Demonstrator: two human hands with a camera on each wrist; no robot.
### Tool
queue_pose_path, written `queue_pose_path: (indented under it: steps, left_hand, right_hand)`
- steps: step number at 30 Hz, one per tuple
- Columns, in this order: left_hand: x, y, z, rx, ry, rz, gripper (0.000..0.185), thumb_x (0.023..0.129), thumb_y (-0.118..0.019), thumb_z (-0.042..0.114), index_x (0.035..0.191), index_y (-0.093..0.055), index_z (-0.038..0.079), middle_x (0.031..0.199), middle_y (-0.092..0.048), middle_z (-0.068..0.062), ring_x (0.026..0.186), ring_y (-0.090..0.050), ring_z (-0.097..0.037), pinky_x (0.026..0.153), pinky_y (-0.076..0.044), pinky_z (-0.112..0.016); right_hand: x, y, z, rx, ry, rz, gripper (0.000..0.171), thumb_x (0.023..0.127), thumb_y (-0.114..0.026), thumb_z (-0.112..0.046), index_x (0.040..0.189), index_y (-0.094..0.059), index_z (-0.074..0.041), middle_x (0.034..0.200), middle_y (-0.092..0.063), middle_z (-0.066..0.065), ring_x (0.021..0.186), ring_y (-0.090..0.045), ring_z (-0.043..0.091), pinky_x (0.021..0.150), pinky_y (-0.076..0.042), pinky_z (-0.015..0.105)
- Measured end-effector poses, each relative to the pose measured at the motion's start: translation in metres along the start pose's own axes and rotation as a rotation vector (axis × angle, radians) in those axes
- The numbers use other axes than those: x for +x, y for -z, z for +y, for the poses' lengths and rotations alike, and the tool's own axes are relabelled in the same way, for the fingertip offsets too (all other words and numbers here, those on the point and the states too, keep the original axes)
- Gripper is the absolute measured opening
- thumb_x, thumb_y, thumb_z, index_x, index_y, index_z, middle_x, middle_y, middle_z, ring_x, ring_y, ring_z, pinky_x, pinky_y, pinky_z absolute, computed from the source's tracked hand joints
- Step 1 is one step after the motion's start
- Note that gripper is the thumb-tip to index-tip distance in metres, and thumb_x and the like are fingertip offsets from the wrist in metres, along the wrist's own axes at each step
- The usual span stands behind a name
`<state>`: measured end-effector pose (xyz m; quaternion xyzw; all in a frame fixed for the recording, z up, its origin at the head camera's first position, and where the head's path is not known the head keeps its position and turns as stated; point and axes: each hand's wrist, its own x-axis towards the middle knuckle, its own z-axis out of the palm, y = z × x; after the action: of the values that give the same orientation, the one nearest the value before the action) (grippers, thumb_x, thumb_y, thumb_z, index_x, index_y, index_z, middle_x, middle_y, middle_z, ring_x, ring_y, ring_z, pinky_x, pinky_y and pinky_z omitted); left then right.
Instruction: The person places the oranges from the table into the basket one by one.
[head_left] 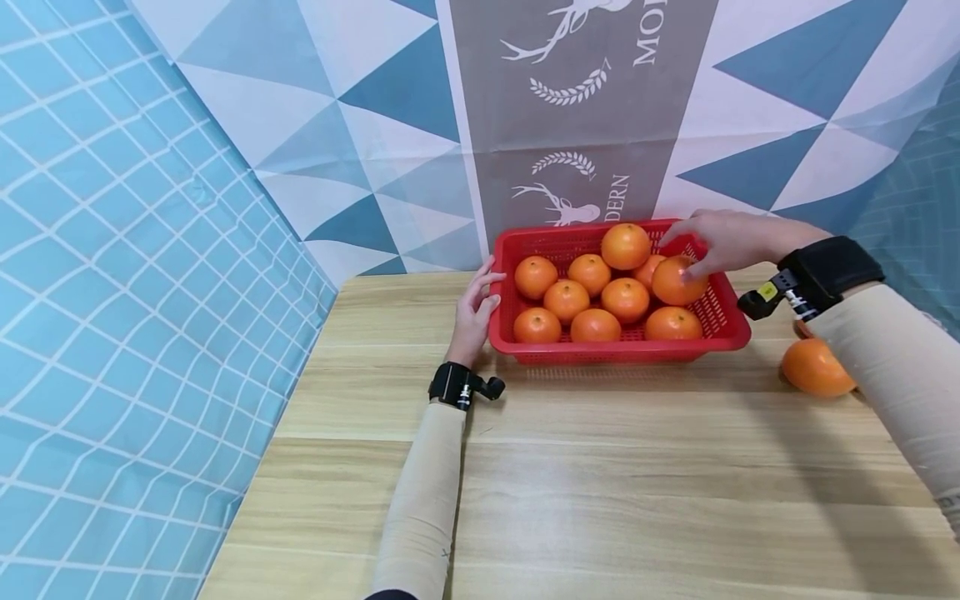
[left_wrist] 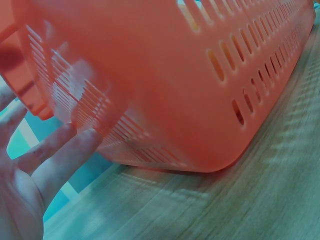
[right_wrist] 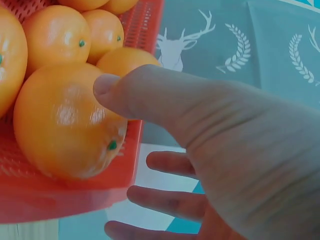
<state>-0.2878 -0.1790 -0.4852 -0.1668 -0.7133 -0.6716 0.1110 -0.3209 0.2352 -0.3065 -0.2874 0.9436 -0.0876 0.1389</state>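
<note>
A red plastic basket (head_left: 607,354) with slotted walls holds several oranges (head_left: 625,300). At its left end is my left hand (head_left: 474,308), fingers extended with their tips at the side wall (left_wrist: 150,90). My right hand (head_left: 716,242) reaches over the right end of the basket. Its thumb (right_wrist: 125,95) overlaps a large orange (right_wrist: 65,125) in the right wrist view, while the other fingers spread apart beyond the rim. That same orange (head_left: 675,287) lies at the right of the pile, just below the hand.
On the wooden table (head_left: 600,483), to the right of the basket, sits another orange (head_left: 817,367), partly covered by my right sleeve. Something orange shows just behind it. A patterned cloth (head_left: 390,133) hangs behind the basket, and blue gridded sheeting (head_left: 150,292) borders the left side.
</note>
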Motion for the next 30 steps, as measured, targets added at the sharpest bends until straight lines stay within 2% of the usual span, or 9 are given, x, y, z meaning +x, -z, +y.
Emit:
queue_pose_path:
  steps: [1, 2, 6, 8, 9, 16, 22, 30]
  left_hand:
    - [0.0, 0.0, 0.0, 0.004, 0.0, 0.0, 0.041, 0.111, -0.048, 0.002, 0.149, -0.063, -0.005, 0.185, -0.038, -0.003, 0.165, -0.049, -0.038, 0.123, -0.054, -0.052]
    - [0.003, 0.002, -0.008, -0.006, -0.01, -0.002, 0.04, 0.111, -0.05, 0.004, 0.148, -0.065, -0.001, 0.185, -0.039, -0.003, 0.166, -0.049, -0.036, 0.123, -0.055, -0.05]
    - [0.003, 0.002, -0.009, -0.004, -0.021, -0.002, 0.04, 0.111, -0.05, 0.004, 0.147, -0.065, -0.003, 0.185, -0.04, -0.004, 0.166, -0.047, -0.035, 0.124, -0.055, -0.048]
    - [0.003, 0.002, -0.008, -0.013, -0.024, -0.003, 0.04, 0.111, -0.05, 0.002, 0.148, -0.064, -0.004, 0.185, -0.039, -0.005, 0.166, -0.047, -0.036, 0.125, -0.054, -0.05]
    - [0.0, 0.001, -0.001, -0.003, -0.012, -0.002, 0.041, 0.111, -0.048, 0.0, 0.149, -0.062, -0.007, 0.185, -0.039, -0.005, 0.167, -0.046, -0.037, 0.125, -0.052, -0.052]
    - [0.0, -0.001, 0.002, 0.004, 0.018, 0.009, 0.04, 0.112, -0.048, 0.001, 0.149, -0.064, -0.003, 0.185, -0.04, 0.0, 0.166, -0.048, -0.033, 0.121, -0.056, -0.052]
    - [-0.002, 0.0, 0.001, -0.003, 0.024, 0.006, 0.04, 0.112, -0.049, 0.001, 0.149, -0.064, -0.003, 0.185, -0.04, 0.001, 0.168, -0.046, -0.032, 0.121, -0.055, -0.054]
    - [-0.001, 0.0, 0.0, 0.003, 0.004, 0.005, 0.04, 0.112, -0.048, 0.0, 0.149, -0.064, -0.004, 0.185, -0.04, -0.001, 0.168, -0.045, -0.032, 0.122, -0.054, -0.054]
  right_hand:
    - [-0.001, 0.0, 0.002, 0.003, 0.001, 0.004, 0.07, 0.09, -0.093, -0.019, 0.151, -0.065, 0.0, 0.142, -0.065, 0.032, 0.126, -0.062, 0.048, 0.098, -0.067, 0.063]
    - [-0.002, 0.0, 0.004, 0.007, 0.0, 0.008, 0.07, 0.09, -0.093, -0.019, 0.151, -0.064, 0.0, 0.143, -0.065, 0.032, 0.126, -0.061, 0.048, 0.098, -0.067, 0.063]
    - [-0.006, 0.001, 0.012, 0.023, -0.024, 0.014, 0.075, 0.091, -0.093, -0.021, 0.156, -0.059, 0.0, 0.147, -0.062, 0.034, 0.131, -0.057, 0.05, 0.099, -0.065, 0.066]
    - [-0.009, 0.001, 0.016, 0.031, -0.044, 0.013, 0.081, 0.092, -0.092, -0.023, 0.159, -0.055, 0.001, 0.15, -0.059, 0.036, 0.133, -0.054, 0.053, 0.099, -0.064, 0.068]
    - [-0.011, 0.002, 0.019, 0.038, -0.055, 0.014, 0.083, 0.092, -0.092, -0.024, 0.161, -0.053, 0.001, 0.152, -0.058, 0.036, 0.135, -0.053, 0.053, 0.1, -0.064, 0.069]
    - [-0.026, 0.006, 0.038, 0.084, -0.083, 0.018, 0.09, 0.092, -0.092, -0.024, 0.165, -0.046, 0.004, 0.162, -0.051, 0.039, 0.143, -0.049, 0.06, 0.103, -0.061, 0.076]
    - [-0.04, 0.002, 0.056, 0.039, -0.131, 0.009, 0.089, 0.095, -0.089, -0.028, 0.163, -0.044, 0.007, 0.158, -0.051, 0.045, 0.138, -0.052, 0.064, 0.098, -0.064, 0.073]
    - [-0.058, -0.009, 0.088, -0.03, -0.189, -0.004, 0.083, 0.097, -0.088, -0.029, 0.155, -0.049, 0.014, 0.149, -0.052, 0.051, 0.128, -0.057, 0.066, 0.093, -0.065, 0.071]
